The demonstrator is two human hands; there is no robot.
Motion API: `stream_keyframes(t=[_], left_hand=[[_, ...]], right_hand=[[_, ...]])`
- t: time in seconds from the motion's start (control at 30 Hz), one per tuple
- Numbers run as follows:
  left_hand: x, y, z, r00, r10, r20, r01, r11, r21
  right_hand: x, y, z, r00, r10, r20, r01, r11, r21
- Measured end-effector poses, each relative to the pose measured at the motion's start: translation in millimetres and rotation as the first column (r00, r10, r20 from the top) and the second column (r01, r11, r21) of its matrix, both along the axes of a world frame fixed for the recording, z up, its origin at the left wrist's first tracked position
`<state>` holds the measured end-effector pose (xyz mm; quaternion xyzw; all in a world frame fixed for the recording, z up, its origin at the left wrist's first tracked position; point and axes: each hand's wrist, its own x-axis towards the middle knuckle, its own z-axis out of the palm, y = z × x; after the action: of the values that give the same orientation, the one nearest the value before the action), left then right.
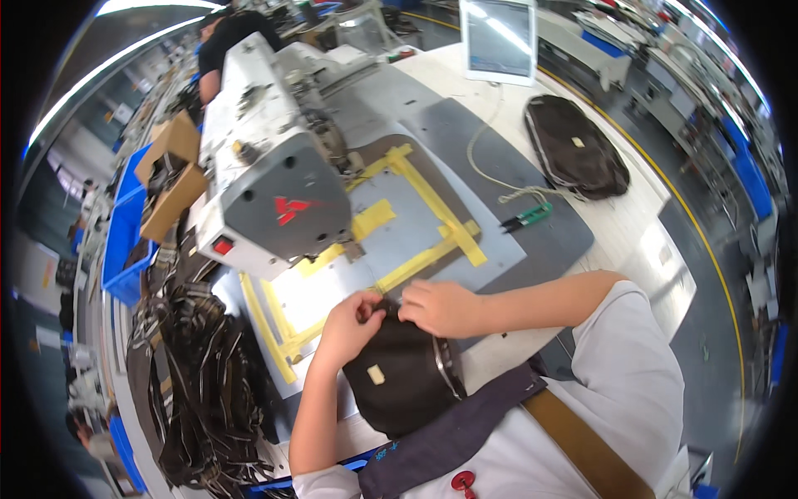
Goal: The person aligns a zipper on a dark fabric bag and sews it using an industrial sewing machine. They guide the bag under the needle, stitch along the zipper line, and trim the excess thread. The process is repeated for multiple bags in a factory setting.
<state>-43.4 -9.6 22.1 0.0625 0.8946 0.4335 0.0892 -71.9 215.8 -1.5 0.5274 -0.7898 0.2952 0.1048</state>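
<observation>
A dark brown fabric bag piece (401, 370) with a small pale label and a shiny trim along its right side lies at the near table edge, against my front. My left hand (353, 328) pinches its far edge, thumb and fingers pressed together. Close beside it, my right hand (436, 308) grips the same edge with bent fingers. What exactly lies between the fingertips is too small to make out. Just beyond my hands is a metal plate framed with yellow tape (407, 270), under the head of a large industrial sewing machine (278, 195).
Thread snips with a green handle (532, 217) and a pale cord (475, 158) lie to the right. Another dark bag piece (576, 148) sits farther right, below a white-framed screen (499, 41). Dark fabric pieces (199, 382) heap at left near a cardboard box (179, 187). Another person (241, 33) is behind the machine.
</observation>
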Motion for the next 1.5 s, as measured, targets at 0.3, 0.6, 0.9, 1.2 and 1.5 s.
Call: stream_keyframes(t=[0.3, 0.6, 0.9, 1.2, 1.5], left_hand=[[13.4, 3.2, 1.3, 0.991, -0.076, 0.113, 0.065, 0.994, 0.093], [7.3, -4.7, -16.9, 0.986, -0.094, 0.141, 0.056, 0.966, 0.252], [9.6, -9.4, -11.9, 0.971, -0.157, 0.18, 0.087, 0.935, 0.343], [10.2, -8.8, -6.8, 0.971, -0.161, 0.176, 0.08, 0.915, 0.395], [11.9, -9.7, -10.1, 0.968, -0.189, 0.168, 0.098, 0.893, 0.44]], right_hand=[[-27.1, 125.5, 31.5, 0.805, -0.565, -0.18, 0.573, 0.82, -0.012], [-32.5, 116.1, 23.2, 0.838, -0.542, -0.065, 0.543, 0.84, 0.0], [-54.0, -10.9, 59.8, 0.951, 0.097, -0.292, 0.012, 0.936, 0.351], [-80.5, -33.9, 43.5, 0.88, 0.309, -0.36, -0.141, 0.894, 0.425], [-74.2, -24.0, 15.8, 0.989, -0.078, -0.124, 0.124, 0.896, 0.427]])
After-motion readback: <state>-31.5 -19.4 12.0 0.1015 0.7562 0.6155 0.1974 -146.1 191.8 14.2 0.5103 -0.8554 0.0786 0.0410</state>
